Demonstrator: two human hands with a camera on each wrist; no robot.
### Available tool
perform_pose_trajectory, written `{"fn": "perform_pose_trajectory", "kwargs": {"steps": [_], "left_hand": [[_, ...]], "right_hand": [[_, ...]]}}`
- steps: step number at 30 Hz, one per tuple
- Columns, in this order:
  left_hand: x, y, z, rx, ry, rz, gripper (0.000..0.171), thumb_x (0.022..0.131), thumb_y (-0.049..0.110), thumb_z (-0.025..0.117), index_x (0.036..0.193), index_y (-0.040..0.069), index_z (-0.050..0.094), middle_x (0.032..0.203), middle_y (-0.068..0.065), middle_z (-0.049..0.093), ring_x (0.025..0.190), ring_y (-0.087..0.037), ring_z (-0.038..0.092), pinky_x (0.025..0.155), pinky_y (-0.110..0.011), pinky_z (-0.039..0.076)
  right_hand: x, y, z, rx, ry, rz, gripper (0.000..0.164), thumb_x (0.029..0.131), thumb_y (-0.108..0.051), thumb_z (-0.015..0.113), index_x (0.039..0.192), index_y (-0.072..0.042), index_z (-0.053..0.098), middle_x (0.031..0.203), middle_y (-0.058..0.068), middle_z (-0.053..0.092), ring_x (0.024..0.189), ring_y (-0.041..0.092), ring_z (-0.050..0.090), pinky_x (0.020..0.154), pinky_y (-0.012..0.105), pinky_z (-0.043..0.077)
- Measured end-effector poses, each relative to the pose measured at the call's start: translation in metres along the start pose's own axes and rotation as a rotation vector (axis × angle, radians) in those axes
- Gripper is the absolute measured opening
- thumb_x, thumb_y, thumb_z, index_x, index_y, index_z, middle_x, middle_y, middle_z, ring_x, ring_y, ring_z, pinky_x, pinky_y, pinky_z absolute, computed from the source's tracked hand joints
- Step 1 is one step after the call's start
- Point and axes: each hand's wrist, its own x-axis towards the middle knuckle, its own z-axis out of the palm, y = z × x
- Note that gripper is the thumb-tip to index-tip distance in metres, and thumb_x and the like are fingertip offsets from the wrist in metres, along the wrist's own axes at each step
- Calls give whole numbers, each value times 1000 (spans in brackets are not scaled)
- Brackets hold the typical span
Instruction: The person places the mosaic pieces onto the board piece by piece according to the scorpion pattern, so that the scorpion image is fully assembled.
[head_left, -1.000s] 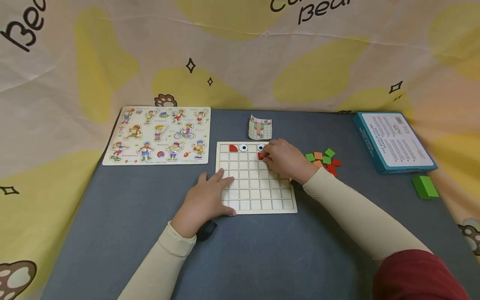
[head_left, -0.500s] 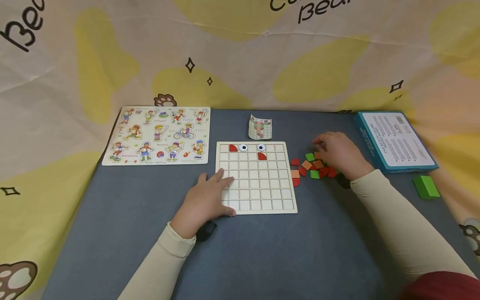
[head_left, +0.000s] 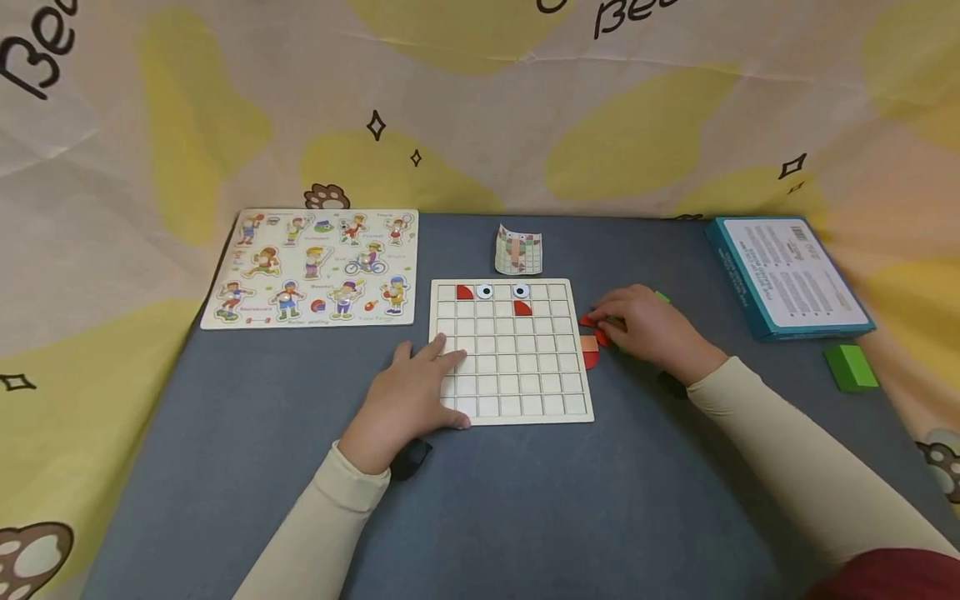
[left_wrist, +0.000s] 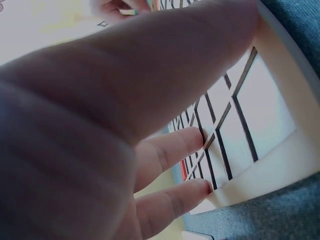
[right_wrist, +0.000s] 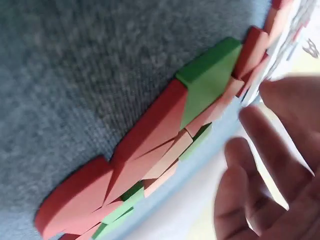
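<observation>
Two jobs at once: bracing the board (head_left: 510, 367) at its left side with the spread, straight fingers of the left hand (head_left: 408, 404), thumb at the near edge, probably against sliding; reaching with the right hand (head_left: 648, 329), fingers bent, over the loose pieces (right_wrist: 150, 125) just off the opposite edge. Impossible to tell whether pinching one, with fingertips so close to the red ones. Heaped in red, green and orange, half hidden in the head view, likely kept there for a short reach. On the grid, near its far edge: two eyes (head_left: 484, 292) in the top row, and two red quarters (head_left: 522, 308), one beside the left eye, one below the right. Just beyond, a curled pattern card (head_left: 519, 254), apparently placed for easy glancing. Farther out, perhaps to leave elbow room: at left, a sports puzzle (head_left: 307, 267); at right, a blue box (head_left: 798, 275) and green block (head_left: 851, 369)
</observation>
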Motion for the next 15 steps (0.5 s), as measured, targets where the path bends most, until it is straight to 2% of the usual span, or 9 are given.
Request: {"fn": "perform_pose_trajectory", "kwargs": {"steps": [2,4,10,15], "left_hand": [[0,0,0,-1,-2,4,96,72,46,98,155,20,58,169,-13,37,139,-45,38,79,-57,57],[0,0,0,0,-2,7,96,72,46,98,155,20,58,169,-13,37,139,-46,39,79,-57,57],[0,1,-2,3,-3,-5,96,72,47,98,155,21,57,169,-12,36,139,-45,38,79,-57,57],[-1,1,-2,-4,-8,-8,96,73,46,98,155,20,57,169,-12,36,139,-45,38,78,-57,57]], "right_hand": [[2,0,3,-37,-3,-42,21,97,-2,72,116,-3,82,118,13,77,108,34,69,98,52,50],[3,-1,5,-70,3,-45,20,96,-3,75,114,-3,82,117,14,77,108,35,68,99,53,48],[8,-5,4,-119,32,-39,16,94,-6,79,109,-3,83,107,12,79,98,31,70,95,50,50],[11,-8,5,-147,33,-17,15,94,-6,79,108,-4,83,104,10,79,97,31,66,90,47,55]]}}
